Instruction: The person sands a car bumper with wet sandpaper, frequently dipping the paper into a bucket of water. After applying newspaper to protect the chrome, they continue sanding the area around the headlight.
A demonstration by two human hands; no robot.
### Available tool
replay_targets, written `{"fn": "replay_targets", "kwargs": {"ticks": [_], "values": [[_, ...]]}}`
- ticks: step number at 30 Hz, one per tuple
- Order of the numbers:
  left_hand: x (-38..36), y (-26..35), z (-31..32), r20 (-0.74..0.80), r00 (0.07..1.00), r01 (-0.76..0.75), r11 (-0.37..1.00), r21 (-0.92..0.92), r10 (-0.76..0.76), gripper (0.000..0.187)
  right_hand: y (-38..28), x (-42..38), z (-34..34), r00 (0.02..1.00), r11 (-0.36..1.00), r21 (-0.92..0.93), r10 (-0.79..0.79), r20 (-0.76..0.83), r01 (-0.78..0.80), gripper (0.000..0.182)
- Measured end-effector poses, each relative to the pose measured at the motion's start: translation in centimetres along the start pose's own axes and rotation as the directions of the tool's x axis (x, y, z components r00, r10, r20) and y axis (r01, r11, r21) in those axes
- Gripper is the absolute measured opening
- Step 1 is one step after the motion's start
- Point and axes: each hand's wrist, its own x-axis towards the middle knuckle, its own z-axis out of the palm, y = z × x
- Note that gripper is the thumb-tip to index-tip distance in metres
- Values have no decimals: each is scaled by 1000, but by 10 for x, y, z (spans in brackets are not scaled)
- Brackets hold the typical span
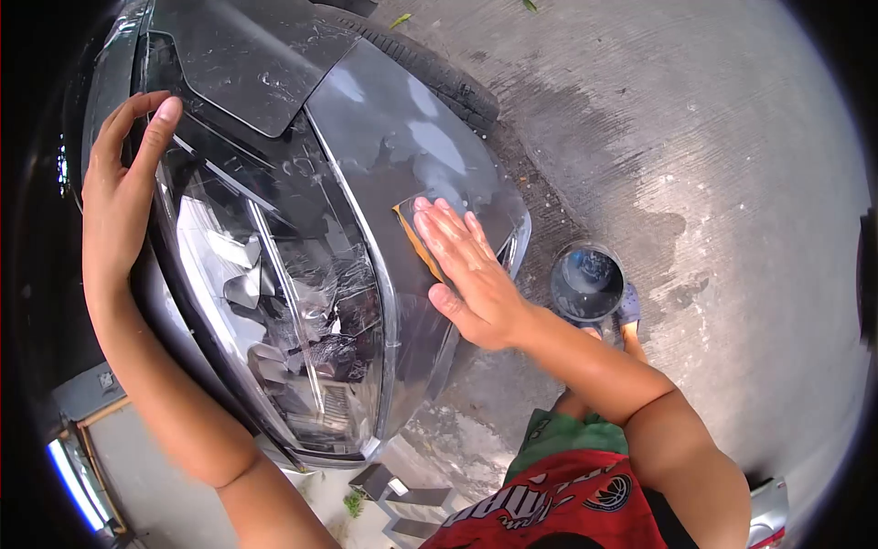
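My right hand (471, 279) lies with its fingers outstretched on the dull grey body panel (384, 128) beside the car's headlight (302, 320). Under its fingers is a folded sheet of sandpaper (417, 243), with only a tan edge showing. The skin of this hand looks wet. Across the headlight, my left hand (119, 197) rests at the far side of the car front, fingers apart and curved over the dark bodywork, holding nothing. Pale, glossy patches mark the panel above my right hand.
A dark round bucket (622, 274) with liquid in it stands on the concrete floor (722, 137) by my feet, close to a blue clog (629, 304). A tire (448, 84) shows behind the panel. Damp patches darken the concrete.
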Motion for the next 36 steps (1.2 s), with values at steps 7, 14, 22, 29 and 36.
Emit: {"fn": "replay_targets", "kwargs": {"ticks": [7,14,22,29,36], "values": [[1,3,8,58,979,-202,964,173,195,56,17,116,-8,998,1000,21,-23,56,22,74],[6,-1,13,69,959,-282,934,219,274,56,-1,90,-14,998,990,-139,-14,66,23,77],[-7,46,-9,219,971,-116,988,106,91,53,-33,13,-2,995,995,-87,49,86,-42,81],[-36,51,-6,53,971,-237,968,89,233,50,-48,-40,49,991,960,-278,-47,-125,11,79],[-73,42,-17,-111,941,-313,947,72,319,56,-74,-127,133,989,939,-332,36,-145,-84,83]]}}
